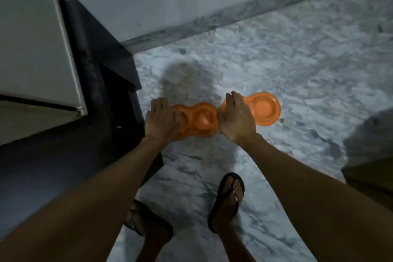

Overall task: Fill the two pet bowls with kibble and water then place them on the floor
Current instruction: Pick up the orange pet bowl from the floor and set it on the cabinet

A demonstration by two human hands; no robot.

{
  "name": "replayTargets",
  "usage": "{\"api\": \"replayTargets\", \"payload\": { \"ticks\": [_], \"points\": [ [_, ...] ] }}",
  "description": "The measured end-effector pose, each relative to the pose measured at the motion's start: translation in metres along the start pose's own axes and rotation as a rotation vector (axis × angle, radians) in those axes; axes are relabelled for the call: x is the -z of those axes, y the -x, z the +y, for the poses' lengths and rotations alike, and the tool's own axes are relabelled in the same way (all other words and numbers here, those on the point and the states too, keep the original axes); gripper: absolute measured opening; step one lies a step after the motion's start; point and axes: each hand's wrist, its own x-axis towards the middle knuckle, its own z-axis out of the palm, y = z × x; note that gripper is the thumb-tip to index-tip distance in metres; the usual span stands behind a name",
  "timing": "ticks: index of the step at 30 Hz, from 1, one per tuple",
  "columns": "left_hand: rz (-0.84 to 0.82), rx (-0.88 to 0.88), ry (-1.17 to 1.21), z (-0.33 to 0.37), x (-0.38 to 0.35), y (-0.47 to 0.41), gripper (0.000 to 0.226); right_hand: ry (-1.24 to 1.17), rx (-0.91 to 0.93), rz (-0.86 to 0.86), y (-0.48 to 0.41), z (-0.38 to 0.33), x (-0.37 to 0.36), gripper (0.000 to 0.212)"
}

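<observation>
Two orange double pet bowls lie end to end low over the marble floor [297,59]. My left hand [162,118] is clasped over the left end of the left bowl [201,119]. On the left end of the right bowl [263,108] rests my right hand [237,117], fingers curled over its rim. Blur hides whether the bowls touch the floor, and I cannot make out what is in them. Each hand hides one cup of its bowl.
A dark counter edge and cabinet [110,74] stands close on the left. A wall with a grey skirting [212,17] runs behind the bowls. My feet in black sandals [227,198] stand just below them. A dark object [370,155] sits at the right.
</observation>
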Motion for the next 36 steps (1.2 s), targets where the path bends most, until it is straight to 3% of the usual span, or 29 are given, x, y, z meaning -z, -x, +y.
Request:
{"api": "replayTargets", "payload": {
  "ticks": [5, 7, 12, 19, 22, 26, 29, 31, 36],
  "points": [
    [0.002, 0.141, 0.174, -0.041, -0.118, -0.05, 0.06, -0.15, -0.184, 0.002, -0.029, 0.039, -0.119, 0.038],
    [0.015, 0.262, 0.298, -0.053, -0.159, -0.072, 0.055, -0.251, -0.278, 0.013, -0.041, 0.053, -0.159, 0.042],
    [0.036, 0.601, 0.559, -0.074, -0.22, -0.112, 0.064, -0.467, -0.614, -0.01, -0.068, 0.074, -0.214, 0.044],
    [0.054, 0.652, 0.591, -0.097, -0.256, -0.126, 0.048, -0.588, -0.725, 0.021, -0.079, 0.082, -0.242, 0.051],
    [0.083, 0.67, 0.65, -0.094, -0.249, -0.122, 0.032, -0.613, -0.74, 0.023, -0.076, 0.08, -0.236, 0.052],
    [0.11, 0.707, 0.72, -0.079, -0.217, -0.106, 0.035, -0.647, -0.779, 0.064, -0.067, 0.069, -0.207, 0.052],
    [0.147, 0.688, 0.712, -0.06, -0.169, -0.086, 0.022, -0.681, -0.769, 0.098, -0.053, 0.054, -0.161, 0.045],
    [0.16, 0.678, 0.709, -0.044, -0.128, -0.069, 0.031, -0.714, -0.772, 0.12, -0.044, 0.038, -0.117, 0.043],
    [0.174, 0.719, 0.745, 0.008, -0.004, -0.013, 0.045, -0.762, -0.769, 0.19, -0.008, -0.007, 0.018, 0.063]
  ]
}}
